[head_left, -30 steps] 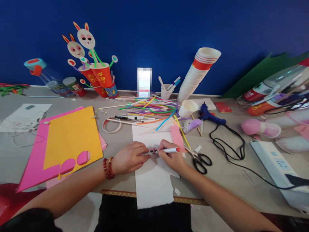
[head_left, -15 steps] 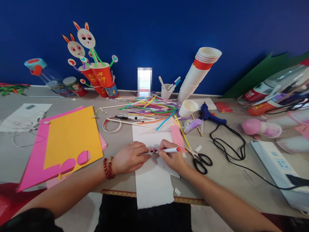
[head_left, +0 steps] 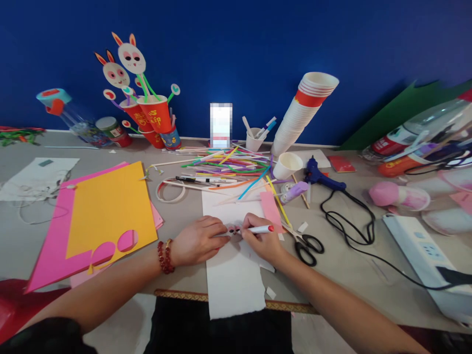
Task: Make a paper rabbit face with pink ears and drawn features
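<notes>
My right hand (head_left: 260,243) is closed around a white marker with a red end (head_left: 260,229), its tip on a small round paper cutout (head_left: 233,229). My left hand (head_left: 199,241), with a red bead bracelet at the wrist, has its fingers curled and presses down on that cutout's left edge. Both hands rest on a long white paper sheet (head_left: 232,275) that hangs over the table's front edge. A pink paper strip (head_left: 270,209) lies just beyond my right hand.
Black scissors (head_left: 308,244) lie right of my right hand. An orange sheet on pink card (head_left: 103,216) lies at left. Coloured straws (head_left: 228,169), stacked paper cups (head_left: 300,115), a blue glue gun (head_left: 322,179) with its black cord, a tape ring (head_left: 170,191) and rabbit-face cup crafts (head_left: 147,110) lie further back.
</notes>
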{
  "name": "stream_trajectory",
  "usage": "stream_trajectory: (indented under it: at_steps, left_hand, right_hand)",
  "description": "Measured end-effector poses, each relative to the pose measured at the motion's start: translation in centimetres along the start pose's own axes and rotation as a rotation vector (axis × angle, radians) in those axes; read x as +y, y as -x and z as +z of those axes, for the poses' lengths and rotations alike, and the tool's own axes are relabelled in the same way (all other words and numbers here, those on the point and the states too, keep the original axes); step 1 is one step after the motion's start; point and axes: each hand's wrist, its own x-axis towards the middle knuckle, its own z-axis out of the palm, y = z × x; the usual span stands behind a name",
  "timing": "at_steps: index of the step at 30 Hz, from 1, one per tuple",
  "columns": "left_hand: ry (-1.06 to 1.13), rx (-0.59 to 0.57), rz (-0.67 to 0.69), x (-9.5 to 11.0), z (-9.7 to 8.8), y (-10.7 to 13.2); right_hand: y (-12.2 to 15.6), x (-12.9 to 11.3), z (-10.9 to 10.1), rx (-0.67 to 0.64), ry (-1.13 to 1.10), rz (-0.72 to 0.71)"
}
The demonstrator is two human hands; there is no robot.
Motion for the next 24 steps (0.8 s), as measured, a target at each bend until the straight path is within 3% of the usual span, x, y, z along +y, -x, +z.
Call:
stream_trajectory:
  at_steps: [10,24]
  left_hand:
    - [-0.004,0.004,-0.003,0.02,-0.08,0.02]
    - [-0.003,0.012,-0.004,0.03,-0.02,0.13]
  right_hand:
    - [-0.17,0.02,-0.04,0.011,-0.016,-0.001]
    - [-0.07,-0.13,-0.27,0.099,-0.244,0.076]
